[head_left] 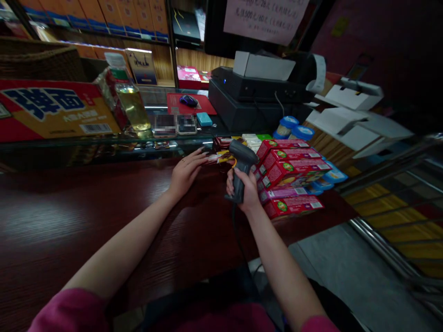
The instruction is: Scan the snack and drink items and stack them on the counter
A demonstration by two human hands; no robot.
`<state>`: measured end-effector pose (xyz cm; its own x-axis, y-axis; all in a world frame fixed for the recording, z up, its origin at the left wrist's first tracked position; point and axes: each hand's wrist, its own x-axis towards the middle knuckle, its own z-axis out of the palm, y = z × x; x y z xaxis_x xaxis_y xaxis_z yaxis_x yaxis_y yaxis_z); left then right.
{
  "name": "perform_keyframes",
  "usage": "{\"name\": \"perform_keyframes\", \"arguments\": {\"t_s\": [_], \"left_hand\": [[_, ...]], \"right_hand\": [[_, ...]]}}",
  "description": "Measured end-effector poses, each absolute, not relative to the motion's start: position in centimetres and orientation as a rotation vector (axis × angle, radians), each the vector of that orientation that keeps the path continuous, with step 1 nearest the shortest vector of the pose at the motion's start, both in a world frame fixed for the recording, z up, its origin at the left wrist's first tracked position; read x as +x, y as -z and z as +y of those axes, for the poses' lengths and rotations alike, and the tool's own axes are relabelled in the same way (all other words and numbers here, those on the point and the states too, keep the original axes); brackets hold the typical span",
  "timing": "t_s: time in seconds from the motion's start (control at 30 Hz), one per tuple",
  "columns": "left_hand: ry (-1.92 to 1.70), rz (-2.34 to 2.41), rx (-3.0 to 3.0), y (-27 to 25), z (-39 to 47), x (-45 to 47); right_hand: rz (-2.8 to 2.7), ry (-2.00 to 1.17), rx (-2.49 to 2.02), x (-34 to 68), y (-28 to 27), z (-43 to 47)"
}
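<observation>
Two pink sleeves (76, 309) are seen closest, with bare arms stretched out over a shiny dark red-brown table (104, 198). A thin black cord (236, 226) is hung down past the table's near edge. It is joined to a dark grey scanner (244, 157), which is held up by its handle in the right hand (249, 191). The fingers are wrapped around the handle. The scanner's head is tipped, and is seen between the left hand (187, 173) and the pile of boxes.

The left hand is held palm down with its fingers stretched out, and nothing is seen clenched in it. Its fingertips are put right by the ends of some thin red, yellow and white packets (221, 157). Whether the packets are touched cannot be told. To the right, red boxes (287, 170) are stacked up on the table, just beside the scanner. Jars with blue lids (289, 123) are kept behind them.

Farther back, two flat gadgets (165, 124) are laid side by side, with a little blue box (204, 119) next to them. A mouse (188, 100) is set on a red pad (173, 108). A bottle of yellow liquid (130, 103) is stood beside a red and orange carton (51, 110). A white box (265, 66) is rested on a black machine (256, 87). At the back, orange boxes (93, 17) are lined up on a shelf.
</observation>
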<state>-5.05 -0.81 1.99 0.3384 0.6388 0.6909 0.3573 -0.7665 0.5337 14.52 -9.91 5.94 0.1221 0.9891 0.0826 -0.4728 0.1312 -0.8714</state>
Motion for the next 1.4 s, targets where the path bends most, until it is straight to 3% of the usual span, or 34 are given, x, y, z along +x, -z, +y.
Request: {"name": "perform_keyframes", "arguments": {"t_s": [0.17,0.43,0.87,1.03,1.4], "left_hand": [[-1.437,1.376,1.698,-0.9,-3.5,-12.5],[-1.246,1.194,1.161,-1.0,-4.9,-14.4],[-1.234,1.255,1.364,-0.3,-4.2,-15.2],[-1.117,1.345,2.013,-1.1,-3.9,-20.8],[-0.706,1.636,2.513,-1.8,-7.2,-32.2]], "right_hand": [[-0.939,-1.509,-0.786,12.7,-5.5,-11.1],[-1.081,-1.748,-1.005,8.8,-3.4,-12.1],[-1.078,-1.663,-1.033,8.9,-2.8,-11.8],[-1.039,-1.662,-1.061,9.2,-3.2,-12.1],[-1.075,-1.701,-1.138,8.5,-3.8,-12.5]]}}
